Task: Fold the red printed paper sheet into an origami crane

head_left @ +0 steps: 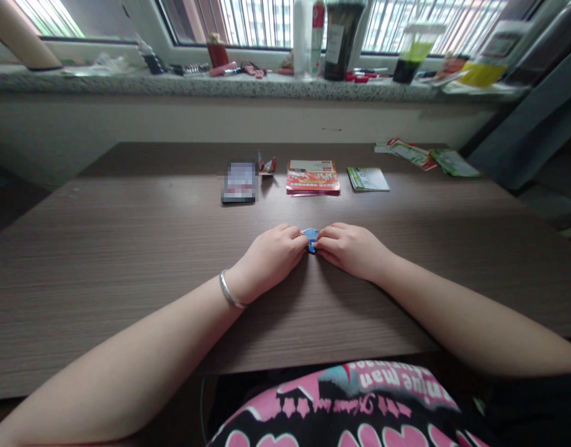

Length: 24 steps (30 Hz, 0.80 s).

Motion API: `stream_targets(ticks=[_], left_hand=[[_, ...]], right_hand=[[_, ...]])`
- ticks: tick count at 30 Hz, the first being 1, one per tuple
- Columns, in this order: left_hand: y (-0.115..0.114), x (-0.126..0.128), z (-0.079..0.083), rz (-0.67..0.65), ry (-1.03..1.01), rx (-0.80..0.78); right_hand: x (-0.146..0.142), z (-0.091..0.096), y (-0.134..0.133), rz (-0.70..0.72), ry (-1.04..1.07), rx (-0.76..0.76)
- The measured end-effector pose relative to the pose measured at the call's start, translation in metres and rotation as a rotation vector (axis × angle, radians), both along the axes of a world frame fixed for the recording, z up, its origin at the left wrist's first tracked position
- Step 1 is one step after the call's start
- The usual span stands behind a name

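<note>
Between my two hands, just above the table top (150,261), is a small piece of blue printed paper (311,237), which looks folded. My left hand (277,251), with a silver bangle at its wrist, pinches the paper's left side. On the right side, the fingers of my right hand (353,248) are closed on the same paper. Fingers cover much of it, so its full shape is hidden. Beyond my hands lies a stack of red printed leaflets (313,178).
A phone (239,182) lies back left, beside a small folded paper piece (267,166). Farther right are a stack of greenish cards (368,179) and several scattered leaflets (413,154). Bottles and cups crowd the stone windowsill (267,88) behind the table.
</note>
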<state>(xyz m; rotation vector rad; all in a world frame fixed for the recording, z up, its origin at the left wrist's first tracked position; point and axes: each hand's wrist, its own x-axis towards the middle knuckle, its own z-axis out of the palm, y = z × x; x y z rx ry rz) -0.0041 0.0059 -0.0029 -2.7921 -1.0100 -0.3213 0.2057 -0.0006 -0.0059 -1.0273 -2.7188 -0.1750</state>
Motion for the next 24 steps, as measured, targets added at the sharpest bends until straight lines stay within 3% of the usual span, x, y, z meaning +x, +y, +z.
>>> stream_targets(ticks=[14,24], left_hand=[[0.0044,0.0005,-0.0021,0.018,-0.059,-0.061],[0.0046,0.0007,-0.0025,0.01,-0.048,-0.011]], right_hand=[[-0.0019,-0.0024,-0.0002,0.035,-0.046,0.105],[-0.0071,-0.0025,-0.0012,0.023,-0.046,0.13]])
